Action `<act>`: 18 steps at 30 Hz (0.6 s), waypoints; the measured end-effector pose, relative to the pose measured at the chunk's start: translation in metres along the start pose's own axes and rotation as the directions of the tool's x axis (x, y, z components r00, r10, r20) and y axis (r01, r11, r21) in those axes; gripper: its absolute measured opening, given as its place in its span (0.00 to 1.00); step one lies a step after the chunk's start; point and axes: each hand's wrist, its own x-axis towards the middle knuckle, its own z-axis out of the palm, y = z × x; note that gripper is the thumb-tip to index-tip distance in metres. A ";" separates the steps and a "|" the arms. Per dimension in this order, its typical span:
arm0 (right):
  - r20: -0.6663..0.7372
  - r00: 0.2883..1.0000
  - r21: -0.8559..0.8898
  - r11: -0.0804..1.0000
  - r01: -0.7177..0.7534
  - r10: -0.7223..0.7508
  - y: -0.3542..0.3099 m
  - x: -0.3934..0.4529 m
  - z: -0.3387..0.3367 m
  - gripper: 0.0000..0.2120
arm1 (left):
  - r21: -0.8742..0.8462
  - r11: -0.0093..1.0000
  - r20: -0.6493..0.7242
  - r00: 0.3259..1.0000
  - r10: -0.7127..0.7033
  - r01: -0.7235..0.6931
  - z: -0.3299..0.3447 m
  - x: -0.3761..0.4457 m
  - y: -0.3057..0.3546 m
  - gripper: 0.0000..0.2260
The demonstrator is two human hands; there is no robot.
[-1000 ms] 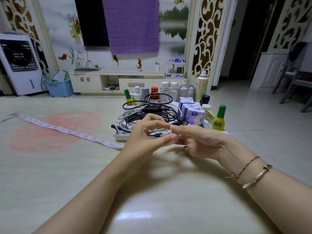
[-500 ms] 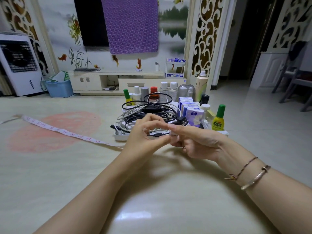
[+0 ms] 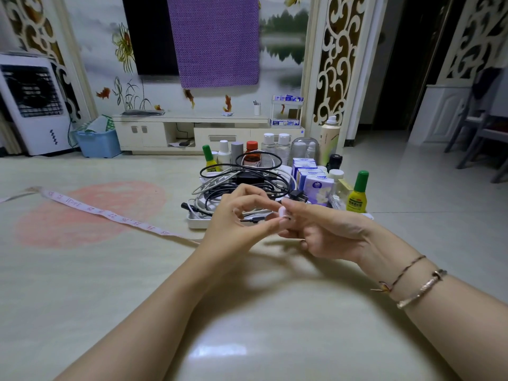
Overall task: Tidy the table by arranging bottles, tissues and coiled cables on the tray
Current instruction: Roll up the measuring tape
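Centrally, just in front of the tray point(image 3: 196, 223), the left hand point(image 3: 236, 224) and right hand point(image 3: 327, 232) are held together above the surface point(image 3: 247, 325). The end of a pale tape measure point(image 3: 110, 214) is pinched between the left thumb and fingers, and a small roll of it is seen wound round the right forefinger, whose other fingers are loosely curled. From the hands the tape is stretched leftward across the surface, over a faded pink patch.

On the tray, a heap of coiled cables point(image 3: 242, 180) is piled on the left part, tissue packs point(image 3: 316, 185) are stacked to its right, and bottles point(image 3: 275, 147) are lined along the back. One green-capped yellow bottle point(image 3: 357, 193) is stood at the right end.

Beyond the surface, a low cabinet point(image 3: 192, 133) is set against a painted wall, with purple cloth point(image 3: 214, 39) hung above. A white cooler point(image 3: 33, 105) and a blue basket point(image 3: 96, 141) are placed at the left; chairs point(image 3: 481, 127) are glimpsed at the right.
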 end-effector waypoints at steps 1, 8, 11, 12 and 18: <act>-0.010 1.000 -0.001 1.000 0.004 -0.004 -0.001 0.000 0.000 0.11 | 0.007 1.000 0.003 1.000 -0.001 0.001 0.000 0.000 0.000 0.09; -0.055 0.998 -0.079 0.997 0.026 -0.030 0.003 0.005 0.005 0.36 | 0.009 1.000 0.038 0.999 -0.021 0.021 0.002 0.002 -0.004 0.08; -0.008 1.000 -0.046 0.999 -0.008 0.008 -0.001 0.001 0.001 0.17 | -0.056 0.998 0.015 1.000 -0.027 0.028 -0.001 0.002 -0.003 0.08; -0.003 1.000 -0.043 0.999 -0.008 0.008 -0.001 0.001 -0.001 0.16 | -0.073 0.997 0.011 1.000 -0.027 0.028 -0.001 0.002 -0.003 0.08; -0.079 0.996 -0.115 0.993 0.022 -0.031 0.001 0.004 0.006 0.24 | 0.035 0.999 0.026 1.000 -0.012 0.011 0.004 0.002 -0.003 0.07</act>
